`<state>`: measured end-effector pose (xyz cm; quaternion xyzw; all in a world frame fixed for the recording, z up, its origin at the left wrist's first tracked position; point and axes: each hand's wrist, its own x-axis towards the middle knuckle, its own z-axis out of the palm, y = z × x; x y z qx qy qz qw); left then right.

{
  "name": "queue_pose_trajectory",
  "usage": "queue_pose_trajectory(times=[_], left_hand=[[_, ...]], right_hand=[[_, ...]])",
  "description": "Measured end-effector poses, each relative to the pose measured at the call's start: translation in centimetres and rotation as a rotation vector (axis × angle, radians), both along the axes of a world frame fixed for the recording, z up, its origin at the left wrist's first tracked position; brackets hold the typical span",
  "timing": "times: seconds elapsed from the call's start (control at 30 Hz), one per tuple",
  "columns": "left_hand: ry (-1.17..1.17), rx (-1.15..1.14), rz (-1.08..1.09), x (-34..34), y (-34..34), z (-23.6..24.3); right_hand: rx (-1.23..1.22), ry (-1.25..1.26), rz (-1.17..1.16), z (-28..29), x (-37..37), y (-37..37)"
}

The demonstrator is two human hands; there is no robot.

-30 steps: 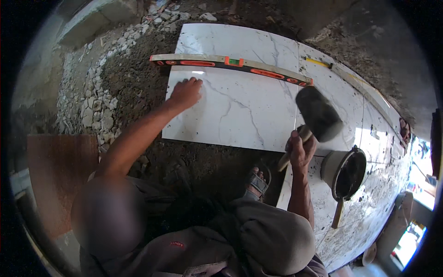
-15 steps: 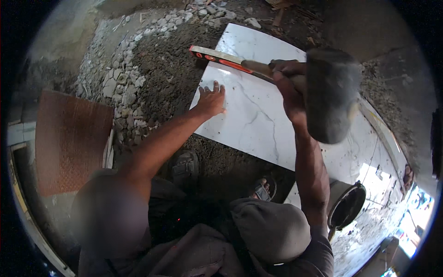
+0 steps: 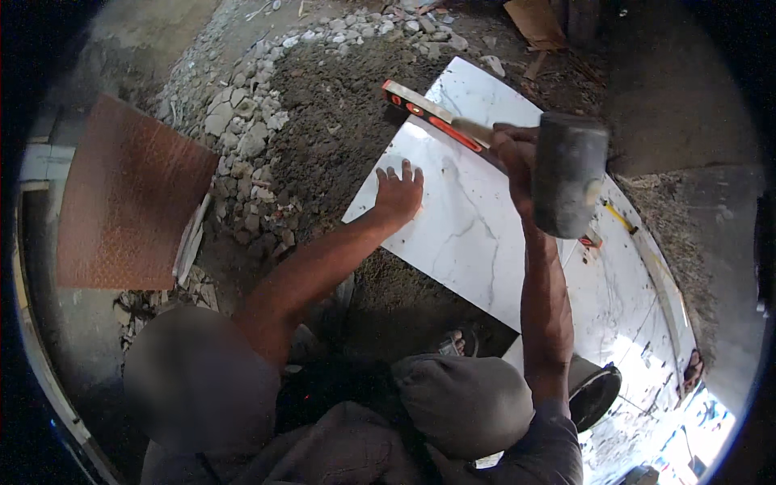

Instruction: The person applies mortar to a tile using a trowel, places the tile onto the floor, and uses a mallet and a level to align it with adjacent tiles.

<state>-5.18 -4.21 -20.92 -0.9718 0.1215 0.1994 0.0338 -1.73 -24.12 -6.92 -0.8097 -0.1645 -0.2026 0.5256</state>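
My left hand [image 3: 400,194] lies on a large white marble-patterned tile [image 3: 461,267], fingers spread. My right hand [image 3: 517,153] is wrapped round the wooden handle of a rubber mallet [image 3: 570,174]. The mallet's big dark head is over the right side of the tile, and I cannot tell whether it touches. A red and black spirit level [image 3: 428,118] lies across the tile, its left end jutting past the tile's edge. My right hand and the mallet hide the middle of the level.
Dark, damp sandy bedding [image 3: 339,113] borders the tile on the left, with pale rubble [image 3: 242,121] beyond it. A reddish-brown sheet [image 3: 133,202] lies at the left. Close to my right forearm stands a dark bucket [image 3: 596,396]. A yellow strip [image 3: 619,217] lies at the right.
The mallet head looks smaller and sits further from the camera. My left hand stays flat on the tile. The whole view has turned and shifted somewhat.
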Motion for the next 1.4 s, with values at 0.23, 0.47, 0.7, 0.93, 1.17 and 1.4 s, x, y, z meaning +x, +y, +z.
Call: queue_pose_trajectory(times=[0.23,0.47,0.7,0.93,1.17,1.4], left_hand=[[-0.029,-0.029,0.039,-0.3,0.1,0.3],[0.051,-0.031,0.044,0.0,-1.1,0.4],[-0.045,-0.034,-0.03,-0.7,-0.6,-1.2],[-0.064,-0.006,-0.037,-0.9,1.2,-1.3],[-0.022,-0.025,-0.038,-0.3,-1.7,0.1],[-0.07,-0.09,-0.038,-0.4,0.8,-2.1]], right_hand=[[0.167,0.503,0.16,-5.2,3.4,2.7],[-0.495,-0.101,0.022,-4.0,4.6,4.7],[-0.2,-0.192,0.181,-6.9,5.3,5.8],[-0.253,-0.252,0.11,-4.6,4.8,7.9],[-0.376,-0.227,0.171,-8.8,6.7,5.6],[0.104,-0.014,0.111,-4.5,2.5,5.8]])
